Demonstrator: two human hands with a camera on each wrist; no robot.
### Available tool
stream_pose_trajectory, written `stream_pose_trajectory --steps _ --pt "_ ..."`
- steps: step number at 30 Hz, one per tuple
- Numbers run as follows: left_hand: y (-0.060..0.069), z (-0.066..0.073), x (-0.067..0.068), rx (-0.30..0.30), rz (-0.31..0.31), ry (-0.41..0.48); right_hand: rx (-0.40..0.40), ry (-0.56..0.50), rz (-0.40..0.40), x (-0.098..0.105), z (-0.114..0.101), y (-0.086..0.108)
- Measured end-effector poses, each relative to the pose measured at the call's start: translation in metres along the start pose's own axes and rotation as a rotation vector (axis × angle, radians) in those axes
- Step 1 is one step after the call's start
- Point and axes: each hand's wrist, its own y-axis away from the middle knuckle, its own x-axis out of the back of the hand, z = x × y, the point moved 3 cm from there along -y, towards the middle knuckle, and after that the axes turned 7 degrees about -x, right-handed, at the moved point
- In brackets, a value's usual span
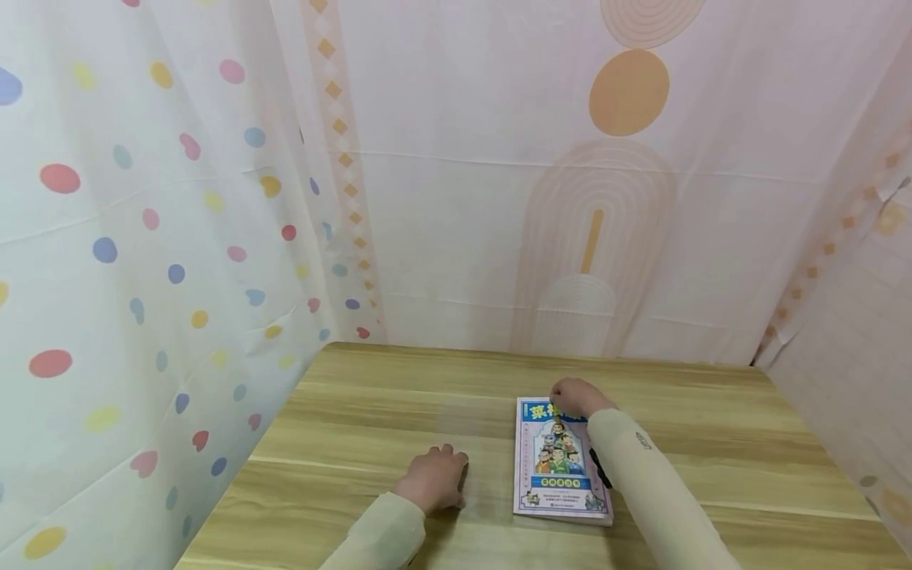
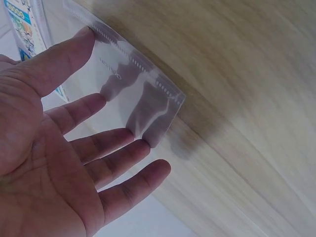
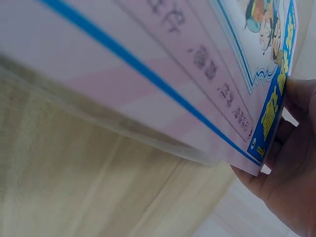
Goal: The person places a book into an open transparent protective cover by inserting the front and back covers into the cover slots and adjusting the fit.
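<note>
A comic-style book (image 1: pixel 552 495) with a pink-and-blue cover, cartoon figures and Chinese characters lies face up on the table. My right hand (image 1: pixel 579 397) grips its top edge near the right corner; in the right wrist view the fingers (image 3: pixel 254 180) meet that edge. Left of the book, my left hand (image 1: pixel 433 477) hovers low with fingers spread and slightly bent. Beside its fingers lies a clear plastic sleeve (image 2: pixel 118 74) with a ribbed seam. The thumb tip overlaps the sleeve's seam in the left wrist view; whether it touches, I cannot tell.
The wood-grain table (image 1: pixel 399 380) ends at the back against a pale patterned curtain (image 1: pixel 456 253). A curtain with coloured dots (image 1: pixel 142 317) hangs along the left side, and another pale cloth (image 1: pixel 855 356) on the right.
</note>
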Motion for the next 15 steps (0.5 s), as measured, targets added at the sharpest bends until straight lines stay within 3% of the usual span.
stream_pose_trajectory --steps 11,15 --pt "-0.0023 0.0013 -0.0005 -0.012 0.003 -0.001 0.041 0.051 0.047 -0.0006 -0.0017 0.0031" --pt "-0.0043 0.0005 0.0009 -0.015 0.009 -0.041 0.030 0.035 0.053 -0.0008 -0.0027 0.0049"
